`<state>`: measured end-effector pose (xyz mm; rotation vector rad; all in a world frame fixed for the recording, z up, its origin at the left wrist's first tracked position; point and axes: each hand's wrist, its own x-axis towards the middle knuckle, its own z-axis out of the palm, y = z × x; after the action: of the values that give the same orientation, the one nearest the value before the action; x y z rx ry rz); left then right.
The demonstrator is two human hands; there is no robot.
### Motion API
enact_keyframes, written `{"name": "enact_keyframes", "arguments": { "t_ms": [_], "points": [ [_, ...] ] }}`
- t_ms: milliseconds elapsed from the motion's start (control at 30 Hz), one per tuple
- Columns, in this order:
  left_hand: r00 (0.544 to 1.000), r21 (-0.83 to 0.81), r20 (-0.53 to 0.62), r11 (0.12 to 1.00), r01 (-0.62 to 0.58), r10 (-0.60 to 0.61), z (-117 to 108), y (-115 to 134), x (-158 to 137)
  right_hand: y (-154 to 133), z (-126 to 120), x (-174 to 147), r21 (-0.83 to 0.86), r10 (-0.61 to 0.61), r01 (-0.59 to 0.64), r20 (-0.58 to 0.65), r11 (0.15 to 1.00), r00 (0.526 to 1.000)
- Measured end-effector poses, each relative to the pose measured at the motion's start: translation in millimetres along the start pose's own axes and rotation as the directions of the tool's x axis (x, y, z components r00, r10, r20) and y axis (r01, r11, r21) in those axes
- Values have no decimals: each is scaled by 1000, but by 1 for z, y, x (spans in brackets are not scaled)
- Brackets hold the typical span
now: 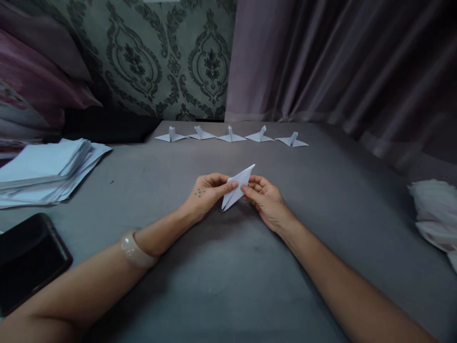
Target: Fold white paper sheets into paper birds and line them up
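Observation:
A folded piece of white paper (238,186), narrow and diamond-shaped with a slit at its lower end, is held slantwise above the grey surface. My left hand (208,193) pinches its left edge, thumb on the front face. On the opposite edge, my right hand (266,199) grips it between thumb and fingers. Parts of the fingers behind the paper are hidden. Farther back, several folded paper cranes (231,135) with spread wings stand in a row.
A stack of white paper (43,166) lies at the left, with a black phone-like device (34,257) nearer me. A dark flat item (110,125) rests at the back left. Whitish crumpled material (435,214) sits at the far right. A curtain (271,62) hangs behind the grey surface (228,286).

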<state>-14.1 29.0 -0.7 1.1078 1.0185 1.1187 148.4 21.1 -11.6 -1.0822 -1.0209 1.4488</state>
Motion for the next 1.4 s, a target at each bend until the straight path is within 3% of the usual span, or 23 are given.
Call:
{"name": "enact_keyframes", "arguments": {
  "t_ms": [233,400,533,733,833,900,1000,1067,1133,1267,1400],
  "points": [
    [998,44,37,998,44,-46,1,1,-3,-2,2,-3,-67,-27,33,99,997,995],
    [996,21,85,999,30,-32,2,0,0,-3,-2,1,82,-13,17,-46,996,999],
    [997,-21,60,999,-40,41,4,-2,-1,-4,-1,0,153,26,-28,13,988,1000],
    [995,7,10,995,-95,95,6,0,-3,-5,1,-5,74,70,-75,79,994,994],
    [978,195,-45,962,-193,205,1,2,-3,-6,-5,-2,-65,-66,67,26,996,998],
    [934,431,-27,847,-311,357,-5,2,-3,-8,-9,-1,-263,-268,253,-20,931,963],
    [794,704,182,487,-517,579,-14,3,-3,-11,-13,-3,-567,-527,455,43,687,849],
    [684,750,371,233,-620,628,-20,4,-4,-11,-14,-5,-659,-602,529,142,535,786],
    [620,750,515,38,-660,592,-23,5,-5,-9,-14,-8,-690,-631,582,231,431,741],
    [607,746,632,-169,-644,482,-23,9,-7,-7,-15,-10,-760,-627,597,339,257,701],
    [603,719,687,-261,-644,406,-20,7,-5,-9,-17,-10,-835,-538,550,478,-32,694]
  ]
}}
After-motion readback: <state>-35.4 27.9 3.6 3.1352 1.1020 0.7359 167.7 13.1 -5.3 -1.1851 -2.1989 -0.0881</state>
